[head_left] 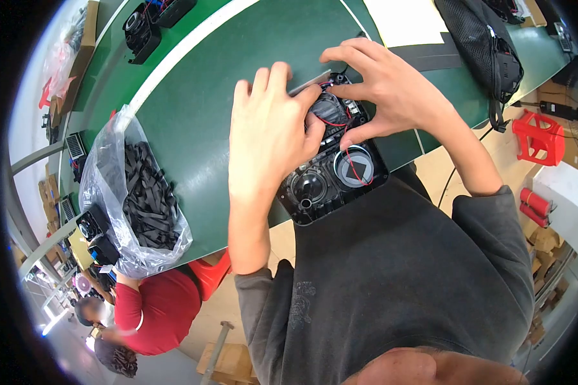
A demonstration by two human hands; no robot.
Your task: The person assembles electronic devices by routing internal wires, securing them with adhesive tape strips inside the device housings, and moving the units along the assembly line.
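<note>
A black plastic housing (311,186) with a round speaker (354,168) lies at the front edge of the green table, close to my body. Near its far end is a black wrapped part (328,110) with red wires around it. My left hand (270,125) pinches the left side of this part between thumb and forefinger. On the right side, my right hand (388,90) has its fingers spread and curved over the housing, the thumb near the red wire (352,162) and the fingers near the wrapped part. Whether the right fingertips hold anything is unclear.
To the left, a clear plastic bag (103,173) holds black strips (149,199). Another black unit (140,32) sits at the upper left. White paper (408,22) and a black mesh bag (478,45) lie at the upper right. A person in red (164,311) is at the lower left.
</note>
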